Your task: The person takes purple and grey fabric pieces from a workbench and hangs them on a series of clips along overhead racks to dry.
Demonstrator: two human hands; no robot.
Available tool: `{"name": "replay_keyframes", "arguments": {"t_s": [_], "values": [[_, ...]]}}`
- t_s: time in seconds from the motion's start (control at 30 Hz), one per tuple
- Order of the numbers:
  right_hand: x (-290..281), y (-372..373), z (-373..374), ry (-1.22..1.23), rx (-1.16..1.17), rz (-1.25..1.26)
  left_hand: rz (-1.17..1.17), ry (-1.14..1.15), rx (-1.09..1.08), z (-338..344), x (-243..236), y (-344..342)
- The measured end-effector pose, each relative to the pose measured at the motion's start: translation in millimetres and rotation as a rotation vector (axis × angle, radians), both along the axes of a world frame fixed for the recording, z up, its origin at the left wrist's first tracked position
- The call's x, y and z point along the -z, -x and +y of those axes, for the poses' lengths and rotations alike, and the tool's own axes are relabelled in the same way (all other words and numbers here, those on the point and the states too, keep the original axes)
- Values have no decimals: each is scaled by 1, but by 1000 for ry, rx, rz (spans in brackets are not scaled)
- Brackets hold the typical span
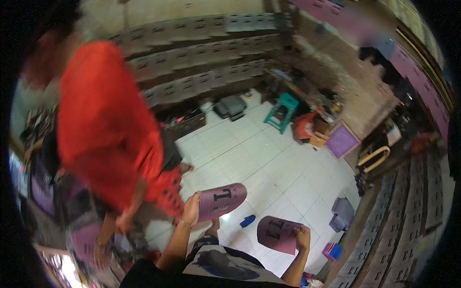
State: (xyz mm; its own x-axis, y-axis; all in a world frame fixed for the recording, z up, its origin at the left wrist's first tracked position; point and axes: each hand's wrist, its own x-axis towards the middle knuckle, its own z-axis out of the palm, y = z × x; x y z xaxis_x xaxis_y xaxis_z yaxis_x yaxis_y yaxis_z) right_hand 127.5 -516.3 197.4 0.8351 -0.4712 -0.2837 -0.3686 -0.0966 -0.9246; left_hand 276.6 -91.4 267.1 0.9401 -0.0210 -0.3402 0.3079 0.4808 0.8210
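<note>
My left hand (pixel 192 211) grips one end of a curved pinkish-purple piece (pixel 223 197) with dark printed marks, at the lower middle of the head view. Lower and to the right, my right hand (pixel 301 237) pinches the edge of a similar printed purple piece (pixel 276 233). The two pieces are apart, held up above the white tiled floor (pixel 269 158). A small blue object (pixel 247 221) lies on the floor between them.
A person in a red top (pixel 103 110) stands close at my left. Racks of grey printed pieces (pixel 201 53) line the far wall and right side (pixel 394 225). A green stool (pixel 283 110), purple framed panel (pixel 342 139) and grey bin (pixel 342 213) stand around the floor's edges.
</note>
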Motion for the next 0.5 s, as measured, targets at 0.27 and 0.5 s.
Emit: {"name": "replay_keyframes", "arguments": {"t_s": [0.27,0.5], "values": [[-17,-113,-87,193,114,50,-32,98,42,-70,51,-193],[-138,-254,-154,175,190,-59,-68,68,-2,-114,56,-354]]}}
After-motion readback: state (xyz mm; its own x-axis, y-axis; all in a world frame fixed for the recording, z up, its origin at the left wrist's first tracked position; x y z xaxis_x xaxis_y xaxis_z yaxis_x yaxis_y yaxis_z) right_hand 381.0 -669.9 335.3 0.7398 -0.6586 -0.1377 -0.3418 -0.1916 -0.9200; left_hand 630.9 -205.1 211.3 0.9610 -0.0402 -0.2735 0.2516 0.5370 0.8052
